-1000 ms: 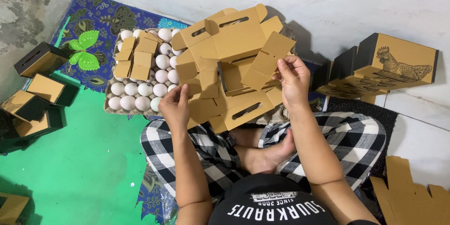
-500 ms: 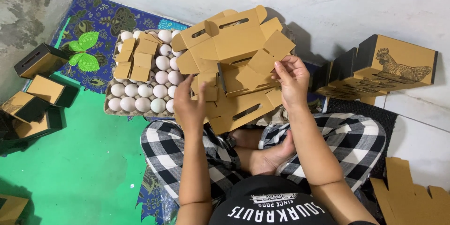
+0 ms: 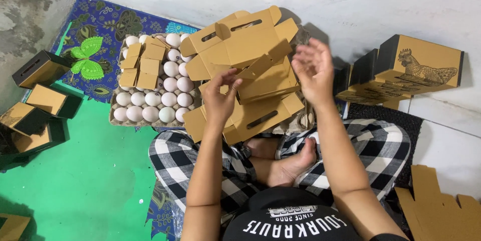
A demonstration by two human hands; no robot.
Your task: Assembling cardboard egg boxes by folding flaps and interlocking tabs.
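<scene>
Two bare hands work over a stack of flat brown cartons (image 3: 245,78) in the head view, the only view given. The stack leans against the white wall (image 3: 350,0), just above the person's crossed legs in checked cloth. The left hand (image 3: 220,98) rests on the middle of the stack, its fingers (image 3: 228,78) curled around the edge of a folded flap, thumb and fingers pinching it. The right hand (image 3: 313,73) hovers at the stack's right side, palm turned inward, fingers spread wide and holding nothing; whether its fingertips touch the cardboard cannot be told.

Left of the stack lies an egg tray (image 3: 153,120) filled with white eggs (image 3: 150,113), and small brown card inserts (image 3: 143,63) lie on top of the eggs at the far end. The tray sits on a blue patterned mat (image 3: 105,25) that bears a green butterfly shape (image 3: 87,58). Folded boxes (image 3: 40,68) with dark sides stand on the green floor (image 3: 90,181) at the far left. Right of the stack, more boxes (image 3: 423,65) printed with a hen lean at the wall, and cut cardboard (image 3: 441,211) lies at the lower right.
</scene>
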